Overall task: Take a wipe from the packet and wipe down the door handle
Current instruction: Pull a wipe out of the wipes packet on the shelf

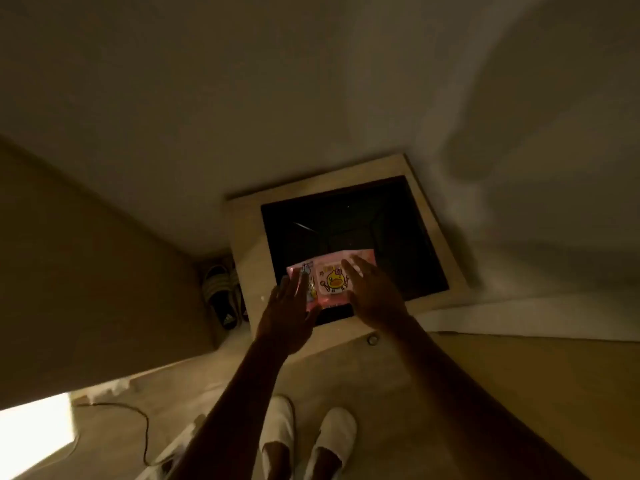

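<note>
A pink wipe packet [330,280] with a yellow cartoon duck lies flat on the dark top of a small wooden table [249,258]. My left hand [289,317] hovers over the packet's left end with fingers spread. Over its right end, my right hand [374,294] is also spread. Neither hand has a grip on the packet. No door handle is in view.
A pair of dark sandals [221,292] stands on the floor left of the table, beside a large tan panel [86,271]. A pale wall rises behind the table. A cable [135,420] trails across the floor at lower left. My feet in white slippers [311,434] stand below.
</note>
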Demonstrator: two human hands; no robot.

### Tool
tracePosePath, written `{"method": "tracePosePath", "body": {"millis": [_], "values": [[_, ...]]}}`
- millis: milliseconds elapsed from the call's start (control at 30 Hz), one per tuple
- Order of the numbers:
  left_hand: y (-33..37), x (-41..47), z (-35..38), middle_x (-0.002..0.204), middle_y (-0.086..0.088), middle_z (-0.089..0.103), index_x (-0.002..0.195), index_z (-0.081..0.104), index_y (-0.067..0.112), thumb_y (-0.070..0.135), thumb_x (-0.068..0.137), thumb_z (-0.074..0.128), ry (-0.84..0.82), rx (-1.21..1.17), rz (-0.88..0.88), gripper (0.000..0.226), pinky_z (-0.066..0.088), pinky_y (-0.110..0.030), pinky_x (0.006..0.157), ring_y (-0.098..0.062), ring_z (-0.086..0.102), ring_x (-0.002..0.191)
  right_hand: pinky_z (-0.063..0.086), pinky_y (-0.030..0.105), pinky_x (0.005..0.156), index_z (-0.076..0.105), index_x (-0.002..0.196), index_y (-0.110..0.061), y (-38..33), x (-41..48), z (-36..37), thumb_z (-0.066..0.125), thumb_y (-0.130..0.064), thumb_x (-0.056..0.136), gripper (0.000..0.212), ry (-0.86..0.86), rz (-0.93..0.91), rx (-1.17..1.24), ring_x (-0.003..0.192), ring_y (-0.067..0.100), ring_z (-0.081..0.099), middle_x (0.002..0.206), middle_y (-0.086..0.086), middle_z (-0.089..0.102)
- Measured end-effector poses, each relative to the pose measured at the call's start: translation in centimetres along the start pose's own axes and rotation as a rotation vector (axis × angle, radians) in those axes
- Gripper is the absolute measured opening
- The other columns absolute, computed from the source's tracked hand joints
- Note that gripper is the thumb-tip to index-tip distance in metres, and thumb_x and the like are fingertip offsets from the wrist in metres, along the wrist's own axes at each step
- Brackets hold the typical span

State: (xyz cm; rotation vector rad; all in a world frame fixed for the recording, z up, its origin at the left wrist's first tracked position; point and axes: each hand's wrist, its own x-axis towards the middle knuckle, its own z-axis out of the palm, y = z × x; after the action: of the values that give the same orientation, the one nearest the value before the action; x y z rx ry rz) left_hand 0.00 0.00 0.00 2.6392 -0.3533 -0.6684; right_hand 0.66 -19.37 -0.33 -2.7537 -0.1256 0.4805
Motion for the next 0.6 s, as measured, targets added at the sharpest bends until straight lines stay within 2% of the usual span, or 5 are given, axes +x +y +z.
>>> {"method": "tracePosePath", "body": {"millis": [100, 233, 400, 500, 600], "values": [[-1.5, 2.3, 1.7, 0.16, -0.008, -0.007, 0.151, -0.003, 0.015, 0.043, 0.099, 0.032, 0.048, 0.052, 0.02, 0.069, -0.003, -0.034, 0.116, -0.025, -0.006, 0.148, 0.032, 0.045, 0.112, 0.023, 0.151, -0.014, 1.5, 2.0, 2.4, 0.052, -0.028, 0.097, 0.063, -0.019, -0.051, -0.074, 0.143, 0.032, 0.025, 0.157, 0.014, 0.023], [-2.9, 5.0, 3.2, 0.16, -0.008, -0.008, 0.151, -0.004, 0.014, 0.038, 0.099, 0.039, 0.062, 0.09, 0.083, 0.072, -0.001, -0.034, 0.119, -0.024, -0.008, 0.147, 0.029, 0.045, 0.113, 0.018, 0.152, -0.017, 2.8, 3.7, 4.7, 0.054, -0.046, 0.092, 0.075, -0.071, -0.078, -0.128, 0.144, 0.031, 0.021, 0.159, 0.012, 0.019], [-3.3, 6.0, 4.9, 0.16, -0.006, -0.003, 0.152, 0.001, 0.015, 0.042, 0.097, 0.043, 0.082, 0.058, 0.122, 0.074, 0.006, -0.034, 0.116, -0.024, 0.0, 0.148, 0.046, 0.046, 0.1, 0.031, 0.147, -0.01, 4.5, 4.3, 5.8, 0.058, -0.051, 0.089, 0.076, -0.002, -0.207, -0.239, 0.129, 0.035, 0.046, 0.149, 0.02, 0.038], [-3.1, 6.3, 5.1, 0.156, -0.014, 0.023, 0.149, 0.023, 0.007, 0.044, 0.087, 0.062, 0.106, 0.138, 0.15, 0.082, 0.021, -0.032, 0.108, -0.031, 0.027, 0.142, 0.052, 0.047, 0.09, 0.044, 0.14, -0.002, 5.2, 4.3, 5.6, 0.076, -0.035, 0.075, 0.079, 0.031, -0.287, -0.397, 0.114, 0.037, 0.059, 0.137, 0.026, 0.051], [-3.0, 6.5, 5.3, 0.143, -0.017, 0.047, 0.138, 0.044, 0.003, 0.047, 0.07, 0.078, 0.126, 0.192, 0.14, 0.087, 0.046, -0.034, 0.095, -0.032, 0.052, 0.126, 0.053, 0.047, 0.087, 0.052, 0.133, 0.002, 5.9, 4.1, 5.8, 0.064, -0.025, 0.075, 0.065, 0.11, -0.396, -0.522, 0.108, 0.038, 0.063, 0.13, 0.028, 0.055]]}}
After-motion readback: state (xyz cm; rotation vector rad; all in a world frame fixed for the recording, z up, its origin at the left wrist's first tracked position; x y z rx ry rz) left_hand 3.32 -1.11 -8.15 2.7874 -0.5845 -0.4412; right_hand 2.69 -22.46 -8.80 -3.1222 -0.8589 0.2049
